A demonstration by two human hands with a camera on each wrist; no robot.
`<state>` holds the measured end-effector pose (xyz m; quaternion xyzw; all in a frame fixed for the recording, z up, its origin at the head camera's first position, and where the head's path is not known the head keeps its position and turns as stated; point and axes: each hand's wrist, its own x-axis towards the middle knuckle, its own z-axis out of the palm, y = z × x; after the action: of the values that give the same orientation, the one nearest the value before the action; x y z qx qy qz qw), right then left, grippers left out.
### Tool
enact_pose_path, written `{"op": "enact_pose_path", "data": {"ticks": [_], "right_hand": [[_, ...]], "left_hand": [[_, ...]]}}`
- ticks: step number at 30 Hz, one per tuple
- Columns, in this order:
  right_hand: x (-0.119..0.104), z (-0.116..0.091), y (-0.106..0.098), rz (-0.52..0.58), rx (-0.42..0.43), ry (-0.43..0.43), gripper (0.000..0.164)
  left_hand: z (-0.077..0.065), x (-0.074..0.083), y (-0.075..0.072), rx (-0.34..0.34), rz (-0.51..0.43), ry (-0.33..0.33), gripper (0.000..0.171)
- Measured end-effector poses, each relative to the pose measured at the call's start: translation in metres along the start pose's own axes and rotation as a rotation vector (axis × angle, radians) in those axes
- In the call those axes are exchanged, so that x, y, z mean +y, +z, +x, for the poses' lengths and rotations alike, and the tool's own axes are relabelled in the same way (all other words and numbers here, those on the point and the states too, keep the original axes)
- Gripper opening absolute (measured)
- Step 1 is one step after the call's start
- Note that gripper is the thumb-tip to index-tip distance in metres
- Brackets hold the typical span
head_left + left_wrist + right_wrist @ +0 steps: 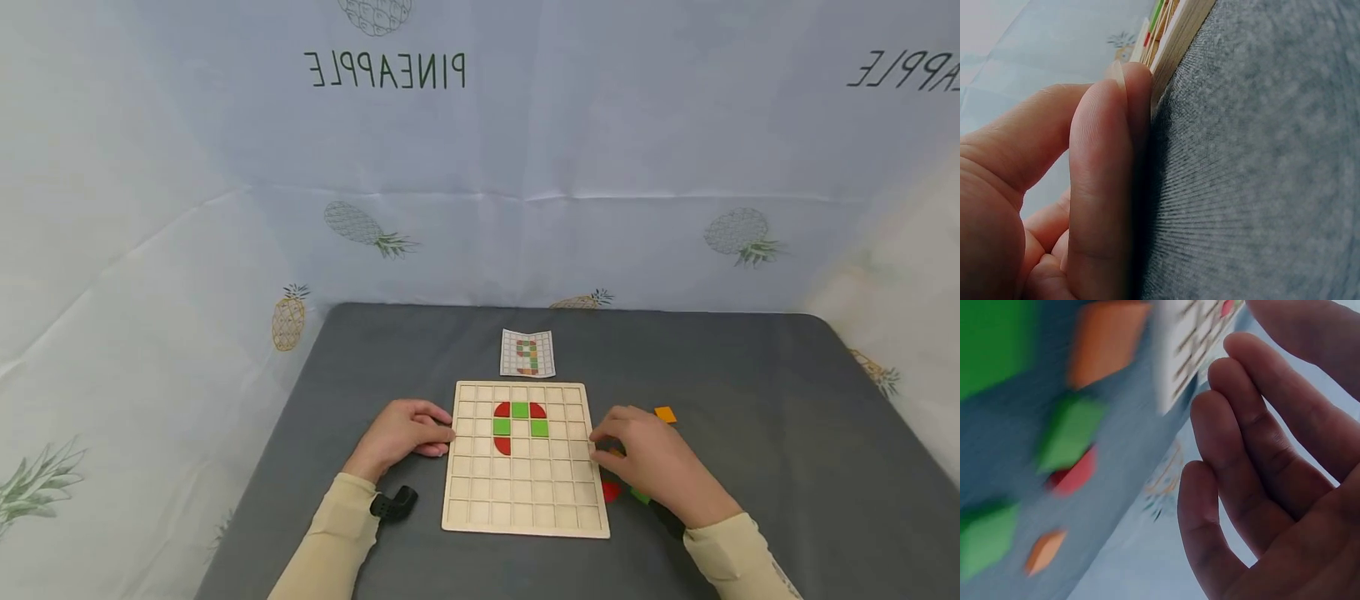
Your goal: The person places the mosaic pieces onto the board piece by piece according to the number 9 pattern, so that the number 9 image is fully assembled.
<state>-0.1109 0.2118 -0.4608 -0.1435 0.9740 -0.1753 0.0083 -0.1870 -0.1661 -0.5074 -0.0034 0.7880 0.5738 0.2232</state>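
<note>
A wooden grid board (525, 492) lies on the dark table. Three green squares and three red rounded-corner pieces form an arch in its upper part, among them a green square (520, 410) and a red piece (502, 446). My left hand (408, 433) is at the board's left edge; in the left wrist view the thumb (1100, 150) and a finger lie together against the wooden side. Over the right edge hovers my right hand (648, 454), its fingers (1216, 425) loosely bent and the palm holding nothing. It partly hides loose pieces beneath.
Behind the board lies a small card (527, 367) printed with a coloured grid pattern. Loose pieces sit right of the board: an orange piece (665, 414), a red piece (611, 492) and a green piece (640, 496). A pineapple-print cloth (600, 150) hangs behind the table.
</note>
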Motion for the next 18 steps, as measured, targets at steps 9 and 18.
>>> {"op": "enact_pose_path", "data": {"ticks": [9, 18], "right_hand": [[0.028, -0.055, -0.008, -0.032, -0.003, 0.094, 0.023], [0.034, -0.07, 0.001, -0.027, -0.04, 0.213, 0.03]], "left_hand": [[0.0, -0.003, -0.005, -0.009, -0.007, -0.021, 0.039], [-0.001, -0.001, -0.003, -0.023, -0.012, -0.02, 0.04]]}}
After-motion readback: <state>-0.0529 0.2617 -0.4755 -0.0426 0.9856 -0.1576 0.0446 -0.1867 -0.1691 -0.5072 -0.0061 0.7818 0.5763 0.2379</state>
